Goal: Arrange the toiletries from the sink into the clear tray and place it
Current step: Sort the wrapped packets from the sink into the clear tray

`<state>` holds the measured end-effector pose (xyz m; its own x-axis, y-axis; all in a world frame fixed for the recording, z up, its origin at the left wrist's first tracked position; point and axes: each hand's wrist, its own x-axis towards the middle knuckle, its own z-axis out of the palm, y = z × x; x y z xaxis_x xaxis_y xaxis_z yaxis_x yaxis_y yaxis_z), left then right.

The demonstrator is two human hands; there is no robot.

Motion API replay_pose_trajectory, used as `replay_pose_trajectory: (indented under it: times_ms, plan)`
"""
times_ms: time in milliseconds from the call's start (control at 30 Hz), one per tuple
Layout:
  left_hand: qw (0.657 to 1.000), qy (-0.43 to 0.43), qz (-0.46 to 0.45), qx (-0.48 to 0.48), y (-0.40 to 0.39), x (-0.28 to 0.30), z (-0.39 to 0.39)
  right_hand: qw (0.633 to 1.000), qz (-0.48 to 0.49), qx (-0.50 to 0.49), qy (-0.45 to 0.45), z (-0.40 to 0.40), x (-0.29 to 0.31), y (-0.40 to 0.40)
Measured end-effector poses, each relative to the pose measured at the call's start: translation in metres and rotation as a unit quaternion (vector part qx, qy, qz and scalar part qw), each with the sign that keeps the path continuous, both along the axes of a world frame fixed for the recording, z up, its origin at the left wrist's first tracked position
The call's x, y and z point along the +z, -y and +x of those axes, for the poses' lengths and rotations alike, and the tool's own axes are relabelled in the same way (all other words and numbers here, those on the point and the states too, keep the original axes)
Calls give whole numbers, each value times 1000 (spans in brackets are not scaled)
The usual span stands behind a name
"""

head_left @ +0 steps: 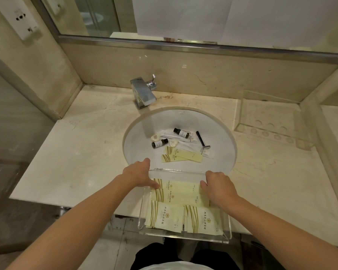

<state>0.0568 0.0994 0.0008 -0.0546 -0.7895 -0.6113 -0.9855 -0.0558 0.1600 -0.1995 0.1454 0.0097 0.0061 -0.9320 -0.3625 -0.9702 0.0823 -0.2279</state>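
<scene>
The cream marble vanity counter (70,156) carries everything here, and its round white sink basin (144,125) lies below the square chrome tap (143,92), which is why the loose toiletries have gathered in the bowl's low middle. The clear acrylic tray (227,230) sits at the counter's near edge, its far wall reaching over the basin rim and its near end overhanging the counter toward the person, probably so items can be lifted the short way from bowl to tray. Inside it, four pale yellow flat sachet packets (180,191) lie in two neat rows, covering most of the floor. The left hand (139,174) grips the tray's left wall, thumb inside touching a packet and fingers outside, closed on the wall; the right hand (217,184) does likewise on the right wall, so the tray seems steadied or squared from both sides. Still in the basin are two more pale yellow packets (183,155), long white paper-wrapped items (193,147), a black-handled razor (201,140), two small dark bottles with white labels (159,143) lying on their sides, and two small round wrapped soaps (173,142). The task looks roughly half done. A second clear tray (271,123) with round recesses rests on the counter's right side.
</scene>
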Motion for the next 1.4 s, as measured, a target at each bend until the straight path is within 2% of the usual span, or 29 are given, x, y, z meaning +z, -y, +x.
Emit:
replay_pose_trajectory:
  times_ms: [233, 467, 600, 833, 967, 1067, 1200, 1400]
  plan:
    - [993, -87, 64, 55, -2, 1, 2, 998, 45, -33, 37, 9, -1, 1]
    - [995, -75, 49, 39, -1, -1, 1, 998, 36, -35, 46, 7, -2, 0]
    - [997, -59, 40, 25, 6, -1, 0, 999, 2, -17, 30, 5, 2, 3]
    - [996, -85, 5, 32, 25, 12, -3, 998, -61, 5, 34, -1, 5, 18]
    - [987, -143, 15, 67, 37, 5, -4, 993, -98, -38, 45, -4, 4, 30]
    - [986, -151, 4, 71, 47, 1, -7, 990, -103, -73, 65, -5, 0, 44]
    - [984, -155, 5, 82, 60, -6, -8, 988, -59, -117, 84, -10, -10, 64]
    - [985, -138, 10, 101, 89, -29, -8, 978, 101, -148, 103, -21, -37, 95]
